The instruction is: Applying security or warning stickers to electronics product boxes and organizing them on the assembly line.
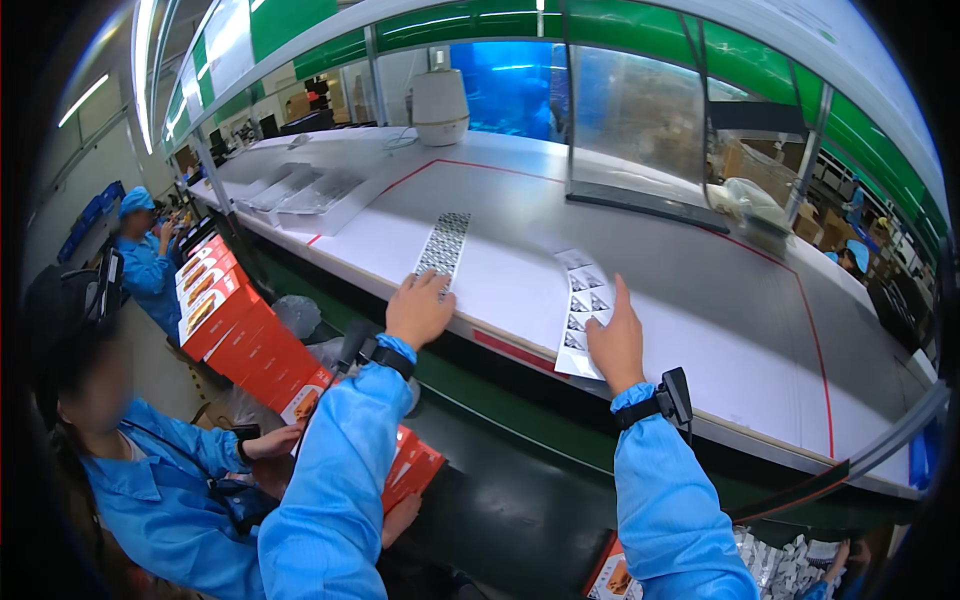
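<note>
On the white table, a narrow sheet of small dark-patterned labels (pixel 444 242) lies flat. The fingers of my left hand (pixel 420 310) rest spread on its near end. My right hand (pixel 618 338) holds a white strip of stickers (pixel 580 300) with black triangular marks near the table's front edge. Its thumb presses on the strip while the index finger points up and away. The strip curves, and its far end is smeared by motion. The other fingers of my right hand are partly hidden.
A tall stack of red-orange boxes (pixel 250 325) stands at the left, beside a co-worker in blue (pixel 160 490) whose hands touch boxes. A dark green conveyor (pixel 500 480) runs below the table (pixel 700 290). A framed clear panel (pixel 640 120) and white trays (pixel 310 195) stand farther back.
</note>
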`<action>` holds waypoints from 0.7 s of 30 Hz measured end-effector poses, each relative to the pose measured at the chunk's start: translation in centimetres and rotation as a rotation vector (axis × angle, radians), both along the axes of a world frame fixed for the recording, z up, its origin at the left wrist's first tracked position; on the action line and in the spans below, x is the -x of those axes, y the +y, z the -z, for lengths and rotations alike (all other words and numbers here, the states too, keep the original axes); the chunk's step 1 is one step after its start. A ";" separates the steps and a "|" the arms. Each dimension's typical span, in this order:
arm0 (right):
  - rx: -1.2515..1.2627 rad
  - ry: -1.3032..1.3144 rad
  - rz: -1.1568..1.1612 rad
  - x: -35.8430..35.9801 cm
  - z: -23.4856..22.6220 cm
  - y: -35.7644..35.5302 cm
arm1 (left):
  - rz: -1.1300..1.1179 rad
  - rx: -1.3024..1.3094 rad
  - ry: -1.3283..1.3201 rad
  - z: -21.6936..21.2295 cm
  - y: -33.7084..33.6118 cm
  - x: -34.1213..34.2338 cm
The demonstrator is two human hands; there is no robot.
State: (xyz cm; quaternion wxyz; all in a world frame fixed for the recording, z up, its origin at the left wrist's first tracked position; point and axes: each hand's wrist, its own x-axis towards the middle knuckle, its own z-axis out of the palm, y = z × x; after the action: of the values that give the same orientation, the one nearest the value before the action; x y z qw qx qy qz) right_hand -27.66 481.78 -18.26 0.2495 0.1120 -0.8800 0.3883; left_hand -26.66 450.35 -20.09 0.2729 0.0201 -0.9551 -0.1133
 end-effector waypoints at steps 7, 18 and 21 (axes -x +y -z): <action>-0.206 -0.037 0.188 1.4 0.0 -6.0 | -0.133 -0.021 -0.175 -1.6 -11.6 0.8; 0.231 0.270 0.153 1.3 1.5 -4.9 | 0.542 0.035 0.192 -1.9 9.1 -2.7; 0.377 0.357 -0.090 -8.6 1.1 -1.5 | 0.604 0.094 -0.011 -0.6 10.6 -2.2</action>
State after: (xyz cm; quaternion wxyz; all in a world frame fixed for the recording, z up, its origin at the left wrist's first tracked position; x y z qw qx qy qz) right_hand -19.04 480.32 -19.41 0.3999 0.1692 -0.7282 0.5302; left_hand -24.49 460.92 -19.49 0.2226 -0.2767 -0.9236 -0.1447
